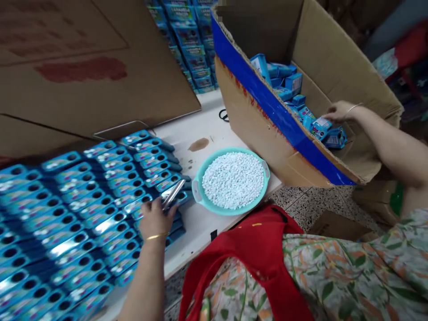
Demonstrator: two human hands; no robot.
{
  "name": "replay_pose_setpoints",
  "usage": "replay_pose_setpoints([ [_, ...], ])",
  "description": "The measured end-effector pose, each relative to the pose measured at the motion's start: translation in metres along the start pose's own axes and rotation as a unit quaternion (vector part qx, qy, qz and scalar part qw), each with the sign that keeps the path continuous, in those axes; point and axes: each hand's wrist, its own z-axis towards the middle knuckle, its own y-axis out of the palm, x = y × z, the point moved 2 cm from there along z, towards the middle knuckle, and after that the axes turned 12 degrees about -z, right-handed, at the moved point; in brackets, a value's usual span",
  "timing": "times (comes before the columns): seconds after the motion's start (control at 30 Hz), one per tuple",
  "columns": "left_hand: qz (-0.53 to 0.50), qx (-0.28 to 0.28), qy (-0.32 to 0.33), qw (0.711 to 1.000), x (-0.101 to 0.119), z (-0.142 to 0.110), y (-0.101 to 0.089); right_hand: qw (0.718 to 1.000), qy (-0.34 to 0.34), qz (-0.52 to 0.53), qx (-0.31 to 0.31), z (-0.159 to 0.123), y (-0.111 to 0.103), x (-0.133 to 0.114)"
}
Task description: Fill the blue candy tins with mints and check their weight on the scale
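My left hand point(154, 217) rests on rows of flat blue packets point(76, 209) laid across the white table point(197, 232), fingers closed around a shiny silver packet point(173, 195) at the rows' right edge. My right hand point(338, 111) reaches into a large tilted cardboard box point(267, 133) with a blue tape stripe, fingers curled on a small blue carton point(321, 126) among several blue cartons point(284, 80). A teal round tray point(199, 177) full of small white tablets point(233, 179) sits between the packets and the box.
Stacked blue cartons point(190, 40) stand at the back. Flat cardboard sheets point(83, 67) lean at the left. Black scissors point(223, 115) lie behind the box. A red cloth point(254, 254) covers my lap. Speckled floor point(310, 205) lies below the box.
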Motion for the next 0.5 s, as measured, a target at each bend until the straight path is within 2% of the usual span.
replay_pose_setpoints([
  [0.07, -0.009, 0.044, -0.013, 0.999, 0.003, -0.004, -0.001, 0.999, 0.024, -0.023, -0.042, 0.024, 0.015, 0.010],
  [0.13, -0.031, 0.069, 0.004, 0.997, 0.012, -0.010, -0.005, 0.995, 0.040, -0.035, -0.079, 0.041, 0.027, 0.019],
  [0.23, -0.063, 0.028, 0.063, 0.996, 0.043, -0.017, -0.007, 0.992, 0.045, -0.038, -0.107, 0.052, 0.044, 0.019],
  [0.33, -0.101, -0.062, 0.095, 0.988, 0.080, -0.017, 0.008, 0.997, 0.013, -0.007, -0.075, 0.046, 0.047, 0.003],
  [0.4, -0.121, -0.126, 0.122, 0.977, 0.099, -0.015, 0.023, 0.999, -0.021, 0.023, -0.036, 0.027, 0.021, -0.004],
  [0.43, -0.123, -0.152, 0.138, 0.971, 0.106, -0.015, 0.031, 0.999, -0.035, 0.035, -0.016, 0.012, -0.002, -0.004],
  [0.5, -0.114, -0.186, 0.162, 0.962, 0.111, -0.013, 0.039, 0.996, -0.064, 0.052, 0.017, -0.030, -0.065, 0.002],
])
